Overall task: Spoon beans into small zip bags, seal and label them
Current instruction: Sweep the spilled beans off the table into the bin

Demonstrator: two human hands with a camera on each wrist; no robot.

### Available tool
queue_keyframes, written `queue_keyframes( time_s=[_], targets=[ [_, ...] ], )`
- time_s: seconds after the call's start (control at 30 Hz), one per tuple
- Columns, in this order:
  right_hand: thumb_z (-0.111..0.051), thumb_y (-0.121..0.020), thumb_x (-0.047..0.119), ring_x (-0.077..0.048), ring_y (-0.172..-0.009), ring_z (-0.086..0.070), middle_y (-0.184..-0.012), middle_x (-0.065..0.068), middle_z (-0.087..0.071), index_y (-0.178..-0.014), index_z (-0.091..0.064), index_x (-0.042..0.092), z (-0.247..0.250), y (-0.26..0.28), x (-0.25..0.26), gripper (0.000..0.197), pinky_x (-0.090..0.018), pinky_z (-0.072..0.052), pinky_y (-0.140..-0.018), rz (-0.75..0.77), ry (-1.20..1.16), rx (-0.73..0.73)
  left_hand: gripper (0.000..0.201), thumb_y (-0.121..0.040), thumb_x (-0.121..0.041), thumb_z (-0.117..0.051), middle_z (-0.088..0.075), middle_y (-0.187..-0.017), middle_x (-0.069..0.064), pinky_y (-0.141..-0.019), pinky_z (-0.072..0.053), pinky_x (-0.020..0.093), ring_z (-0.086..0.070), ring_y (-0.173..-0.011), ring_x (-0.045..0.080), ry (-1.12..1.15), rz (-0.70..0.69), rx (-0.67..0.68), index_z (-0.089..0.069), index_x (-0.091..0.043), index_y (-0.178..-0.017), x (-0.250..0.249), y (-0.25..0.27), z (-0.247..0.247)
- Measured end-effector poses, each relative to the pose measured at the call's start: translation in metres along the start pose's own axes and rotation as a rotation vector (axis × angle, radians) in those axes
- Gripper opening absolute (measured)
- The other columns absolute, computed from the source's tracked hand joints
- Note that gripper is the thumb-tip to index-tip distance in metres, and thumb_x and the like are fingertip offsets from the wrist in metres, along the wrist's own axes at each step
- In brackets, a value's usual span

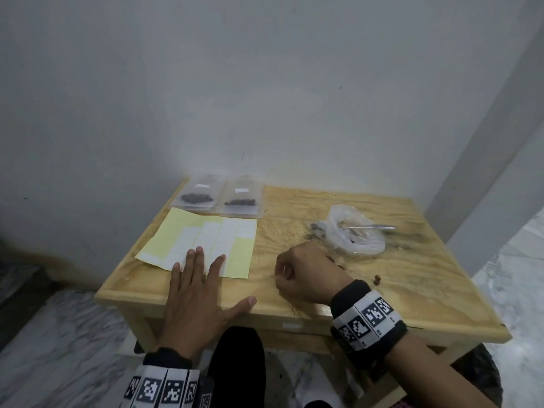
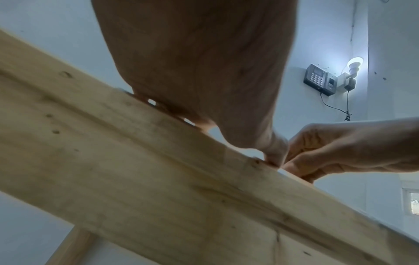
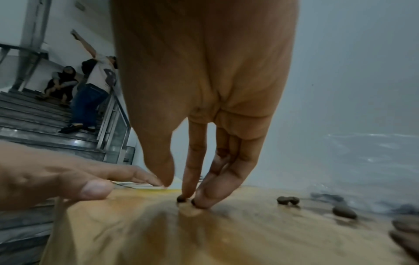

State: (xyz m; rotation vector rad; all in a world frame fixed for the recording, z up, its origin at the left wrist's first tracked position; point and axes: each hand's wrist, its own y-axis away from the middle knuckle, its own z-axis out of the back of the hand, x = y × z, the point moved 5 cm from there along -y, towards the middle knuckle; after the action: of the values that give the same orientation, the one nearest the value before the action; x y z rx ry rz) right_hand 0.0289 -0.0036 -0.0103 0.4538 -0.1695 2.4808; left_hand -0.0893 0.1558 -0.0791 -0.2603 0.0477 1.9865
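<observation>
My left hand (image 1: 203,284) lies flat with spread fingers on the near edge of the yellow label sheet (image 1: 206,240), thumb along the front rim of the table (image 1: 426,304). My right hand (image 1: 306,272) sits mid-table with its fingers bent down. In the right wrist view its fingertips (image 3: 184,194) and thumb bunch onto two dark loose beans (image 3: 181,198). Two stacks of filled, labelled zip bags (image 1: 196,195) (image 1: 240,200) lie at the back left. A crumpled plastic bag of beans (image 1: 356,231) holds a metal spoon (image 1: 371,227) at the right.
More loose beans (image 1: 376,279) (image 3: 288,200) lie scattered right of my right hand and around the plastic bag. The small table stands against a white wall, with marble floor on both sides. People are on a staircase (image 3: 75,100) far behind.
</observation>
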Motion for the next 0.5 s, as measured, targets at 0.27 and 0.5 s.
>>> queue_keyframes(
  time_s=[0.27, 0.5],
  targets=[
    [-0.065, -0.079, 0.003, -0.014, -0.072, -0.066, -0.076, 0.0, -0.073, -0.08, -0.077, 0.013, 0.002, 0.002, -0.005, 0.016, -0.03, -0.059, -0.07, 0.019, 0.085, 0.055, 0.11, -0.076, -0.086, -0.028, 0.022, -0.163, 0.003, -0.122, 0.006, 0.037, 0.026, -0.148, 0.014, 0.081, -0.212, -0.085, 0.0, -0.019, -0.158, -0.051, -0.002, 0.0],
    [-0.062, -0.085, 0.005, -0.017, -0.074, -0.062, -0.085, -0.002, -0.069, -0.084, -0.077, 0.013, 0.014, 0.038, -0.029, 0.017, -0.027, -0.049, -0.064, 0.101, 0.223, 0.023, 0.125, -0.069, -0.096, -0.013, 0.02, -0.163, 0.006, -0.122, 0.005, 0.037, 0.022, -0.149, 0.019, 0.087, -0.326, 0.049, 0.007, -0.009, -0.157, -0.117, 0.0, -0.027]
  ],
)
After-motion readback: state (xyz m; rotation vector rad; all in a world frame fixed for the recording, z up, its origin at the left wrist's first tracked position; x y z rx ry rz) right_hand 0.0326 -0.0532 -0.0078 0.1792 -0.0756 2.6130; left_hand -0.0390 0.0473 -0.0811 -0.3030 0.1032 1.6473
